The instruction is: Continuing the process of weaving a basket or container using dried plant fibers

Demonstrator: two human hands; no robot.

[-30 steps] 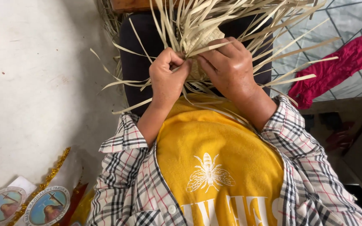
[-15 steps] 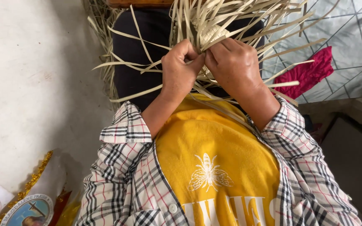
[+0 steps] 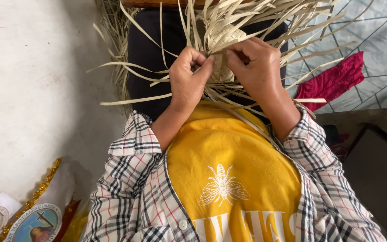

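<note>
Pale floor lay beyond our hands. Our left hand (image 3: 188,79) and right hand (image 3: 255,67) pinched strips (image 3: 229,20) at a small woven patch (image 3: 222,40). Most strips hung loose, unwoven.

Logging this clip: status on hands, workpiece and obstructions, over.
Left hand and right hand both in a closed grip on pale woven straw strips. Weave rests on lap. Loose strip ends fan around; nothing blocking.

A crumpled red cloth (image 3: 332,80) is lying on the pale tiled floor (image 3: 381,40) at the right. Round picture badges (image 3: 36,224) with gold tinsel trim (image 3: 45,183) are sitting at the lower left on the grey concrete floor (image 3: 32,89).
</note>
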